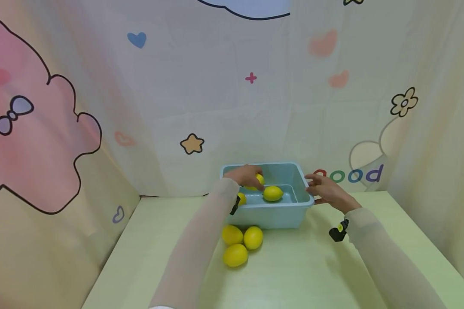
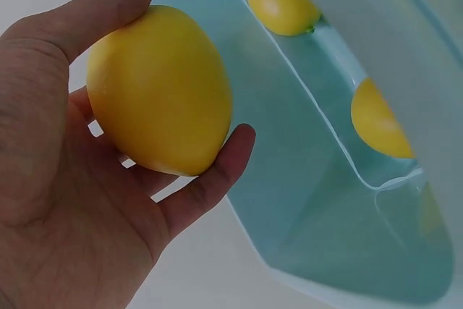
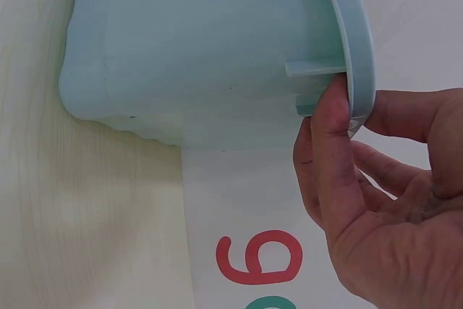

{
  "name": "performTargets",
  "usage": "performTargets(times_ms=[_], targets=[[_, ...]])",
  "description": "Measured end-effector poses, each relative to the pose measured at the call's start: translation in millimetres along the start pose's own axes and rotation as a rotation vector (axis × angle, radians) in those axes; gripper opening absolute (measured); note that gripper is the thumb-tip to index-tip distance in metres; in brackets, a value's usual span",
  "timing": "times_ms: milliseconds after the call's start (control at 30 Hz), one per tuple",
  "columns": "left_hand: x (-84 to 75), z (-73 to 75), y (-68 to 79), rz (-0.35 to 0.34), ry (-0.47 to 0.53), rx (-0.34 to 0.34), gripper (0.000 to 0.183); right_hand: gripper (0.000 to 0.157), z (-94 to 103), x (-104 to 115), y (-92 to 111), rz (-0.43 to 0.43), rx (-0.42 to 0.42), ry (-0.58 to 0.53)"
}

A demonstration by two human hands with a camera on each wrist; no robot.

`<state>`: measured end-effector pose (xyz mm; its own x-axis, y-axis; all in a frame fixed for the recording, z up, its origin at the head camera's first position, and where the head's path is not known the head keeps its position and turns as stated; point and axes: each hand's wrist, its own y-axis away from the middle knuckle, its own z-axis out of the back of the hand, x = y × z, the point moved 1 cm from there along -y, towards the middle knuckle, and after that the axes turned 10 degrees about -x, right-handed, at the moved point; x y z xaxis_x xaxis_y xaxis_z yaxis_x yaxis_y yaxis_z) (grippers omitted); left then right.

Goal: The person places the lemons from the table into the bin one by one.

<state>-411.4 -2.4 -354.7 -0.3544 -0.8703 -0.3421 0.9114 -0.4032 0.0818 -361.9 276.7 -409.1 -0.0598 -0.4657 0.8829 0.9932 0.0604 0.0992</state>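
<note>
My left hand (image 1: 244, 175) grips a yellow lemon (image 2: 160, 92) between thumb and fingers, over the light blue plastic bin (image 1: 270, 218). Inside the bin lie two more lemons, one near the middle (image 1: 273, 193) and another by the left front (image 1: 241, 198), partly hidden by my wrist. At the bin's right end, my right hand (image 1: 330, 192) pinches the rim (image 3: 359, 48), thumb on one side and fingers under the lip on the other.
Three lemons (image 1: 235, 255) sit close together on the pale table (image 1: 301, 274) in front of the bin. Behind the bin hangs a printed curtain (image 1: 216, 107), with more curtain along both sides of the table.
</note>
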Motion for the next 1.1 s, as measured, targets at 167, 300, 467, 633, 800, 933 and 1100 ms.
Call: performTargets(times_ms=[167,300,467,633,800,933,1100], targets=[[1.3,0.2,0.1,0.016,-0.021,-0.002,0.062,0.065,1.2,-2,-4,-0.005,0.001,-0.001],[1.3,-0.9,1.2,0.015,-0.025,-0.015,0.06,0.065,0.3,-3,-4,0.005,0.002,-0.007],[2.5,-3.0,1.2,-0.013,-0.022,0.0,0.054,0.065,-0.2,-4,-3,0.004,0.003,-0.007],[3.5,-1.0,-0.9,-0.048,-0.018,-0.002,0.051,0.065,1.0,-2,-3,0.013,0.0,-0.001],[0.0,6.8,3.0,-0.099,-0.019,-0.014,0.048,0.066,2.6,0,-4,0.01,-0.01,0.002],[-2.9,10.9,9.7,-0.124,0.01,-0.013,0.049,0.067,2.3,-2,-3,0.001,-0.008,0.0],[-3.9,13.1,17.4,-0.162,0.028,-0.042,0.049,0.067,0.7,-3,-2,-0.001,-0.008,-0.005]])
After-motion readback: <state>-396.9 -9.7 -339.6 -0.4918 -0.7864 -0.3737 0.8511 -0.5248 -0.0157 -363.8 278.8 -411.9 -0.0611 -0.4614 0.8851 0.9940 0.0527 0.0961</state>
